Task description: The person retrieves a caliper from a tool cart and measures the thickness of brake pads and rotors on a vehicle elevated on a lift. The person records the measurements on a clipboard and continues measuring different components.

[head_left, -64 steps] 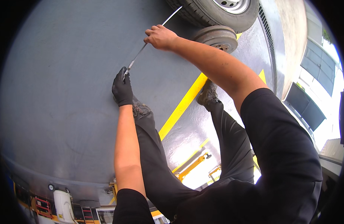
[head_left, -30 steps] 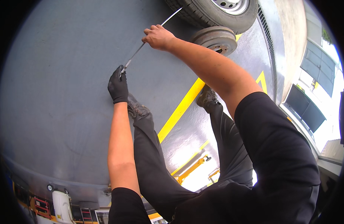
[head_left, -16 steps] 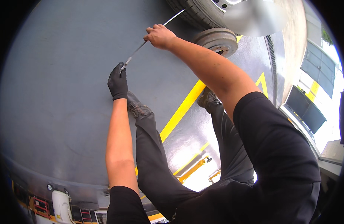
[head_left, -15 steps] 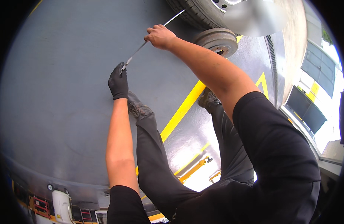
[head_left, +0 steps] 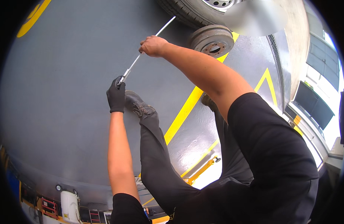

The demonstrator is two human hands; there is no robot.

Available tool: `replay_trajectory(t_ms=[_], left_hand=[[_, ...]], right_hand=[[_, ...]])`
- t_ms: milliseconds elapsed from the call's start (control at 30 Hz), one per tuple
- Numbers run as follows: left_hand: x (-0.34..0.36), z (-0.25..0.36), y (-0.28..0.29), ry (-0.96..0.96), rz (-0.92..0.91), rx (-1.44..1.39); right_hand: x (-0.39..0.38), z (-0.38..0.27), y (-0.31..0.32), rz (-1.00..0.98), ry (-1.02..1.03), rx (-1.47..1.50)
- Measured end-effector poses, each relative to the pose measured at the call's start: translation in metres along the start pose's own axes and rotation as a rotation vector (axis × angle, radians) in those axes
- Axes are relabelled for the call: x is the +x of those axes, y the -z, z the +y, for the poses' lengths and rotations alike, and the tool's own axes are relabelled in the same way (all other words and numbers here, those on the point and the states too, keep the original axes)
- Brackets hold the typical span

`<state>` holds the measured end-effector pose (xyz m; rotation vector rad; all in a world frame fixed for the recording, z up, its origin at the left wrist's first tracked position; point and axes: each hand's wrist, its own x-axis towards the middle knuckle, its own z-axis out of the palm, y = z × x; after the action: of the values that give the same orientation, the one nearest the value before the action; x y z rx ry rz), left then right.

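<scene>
A long, thin silvery metal rod [head_left: 133,64] with a wider piece at its near end slants up and right between my hands. I cannot make out its exact kind. My left hand [head_left: 116,96], in a black glove, is closed round that wider end. Farther up, my bare right hand [head_left: 153,46] grips the rod, and its thin tip sticks out beyond my fingers. Just right of that hand, a grey brake drum [head_left: 226,42] rests on the floor, apart from the rod. Behind the drum is a wheel with a black tyre [head_left: 187,15]; the rod's tip is near its tread.
Grey floor [head_left: 63,100] spreads on the left, with a yellow line [head_left: 185,112] running beside my boot [head_left: 134,103]. A floor grate [head_left: 275,52] lies to the right. At the lower left edge stand a white tank [head_left: 69,207] and a red frame [head_left: 48,207]. A yellow lifting arm [head_left: 203,170] shows below.
My left hand has come lower and nearer with the rod's wide end. My right hand has shifted slightly left and down, still gripping the rod. The view has turned a little.
</scene>
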<state>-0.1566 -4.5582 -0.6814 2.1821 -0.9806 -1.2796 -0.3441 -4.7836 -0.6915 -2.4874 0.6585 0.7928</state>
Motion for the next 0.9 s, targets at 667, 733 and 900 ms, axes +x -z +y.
replay_trajectory(t_ms=[667,733,900], left_hand=[[-0.375,0.424,0.131,0.232,-0.357,-1.088],[-0.399,0.448,0.121,0.159,-0.361,-1.097],[-0.511,0.591,0.122,-0.039,-0.305,-0.979]], right_hand=[[-0.525,-0.035,0.300,0.501,0.214,0.486],[-0.581,-0.019,0.328,0.575,0.224,0.476],[-0.733,-0.011,0.396,0.644,0.196,0.351]])
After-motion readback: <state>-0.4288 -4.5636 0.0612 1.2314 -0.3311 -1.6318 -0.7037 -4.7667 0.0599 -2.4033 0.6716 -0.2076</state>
